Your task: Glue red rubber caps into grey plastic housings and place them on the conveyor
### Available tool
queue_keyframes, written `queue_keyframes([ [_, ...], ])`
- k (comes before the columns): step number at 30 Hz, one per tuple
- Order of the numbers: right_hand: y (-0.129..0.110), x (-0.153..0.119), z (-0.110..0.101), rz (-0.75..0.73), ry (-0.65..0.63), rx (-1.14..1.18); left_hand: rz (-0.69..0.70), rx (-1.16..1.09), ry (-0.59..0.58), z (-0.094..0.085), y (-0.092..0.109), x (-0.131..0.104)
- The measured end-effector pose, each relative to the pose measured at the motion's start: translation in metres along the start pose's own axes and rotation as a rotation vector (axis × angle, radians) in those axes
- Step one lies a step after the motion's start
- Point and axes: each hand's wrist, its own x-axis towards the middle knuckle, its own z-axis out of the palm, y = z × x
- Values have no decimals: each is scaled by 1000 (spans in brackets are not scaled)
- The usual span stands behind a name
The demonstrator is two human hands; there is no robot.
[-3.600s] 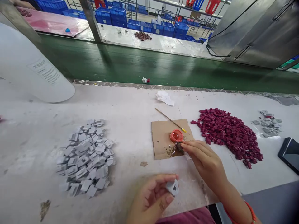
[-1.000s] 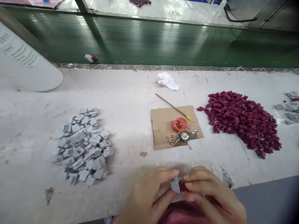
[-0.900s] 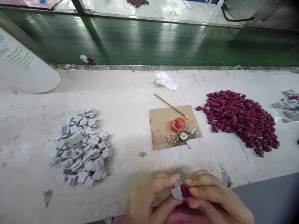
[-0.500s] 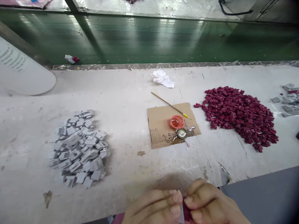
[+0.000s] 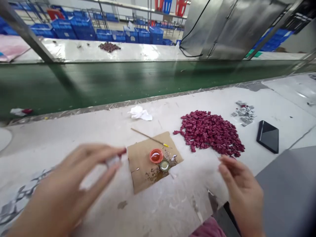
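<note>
My left hand (image 5: 66, 187), blurred, pinches a small grey and dark red piece (image 5: 117, 158) between thumb and fingers, left of the cardboard (image 5: 138, 177). On the right, my right hand (image 5: 243, 194) is raised near the front of the dark red pile (image 5: 209, 131), its fingertips close together; anything between them is too small to make out. On the cardboard are an orange-red cup (image 5: 156, 155) of liquid, a metal cap (image 5: 164, 165) and a thin brush (image 5: 150, 137). Grey pieces (image 5: 24, 194) lie partly hidden behind my left hand.
Crumpled white tissue (image 5: 139, 113) lies behind the cardboard. At the right are a few grey pieces (image 5: 244, 113) and a black phone-like object (image 5: 268, 136). A green conveyor belt (image 5: 123, 79) runs across behind the table, with blue crates (image 5: 81, 28) beyond.
My hands have parted from each other: the left moved left with the small piece, the right moved right. The view has tilted up and turned right, showing the black object and crates.
</note>
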Motion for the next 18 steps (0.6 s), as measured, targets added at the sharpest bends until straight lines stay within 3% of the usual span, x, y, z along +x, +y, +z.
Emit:
queue_keyframes([
  [2,40,23,-15,39,205,-298,-29,179,-61,-6,-16,65],
  [5,92,52,-24,-61,90,-548,-162,243,-82,9,-37,155],
  [8,110,68,-13,-78,-56,-567,-214,260,-48,41,-59,220],
  [12,93,60,12,-77,-83,-601,-271,265,-33,79,-79,265],
  [18,67,18,37,-141,-113,-620,-220,230,-98,106,-84,284],
])
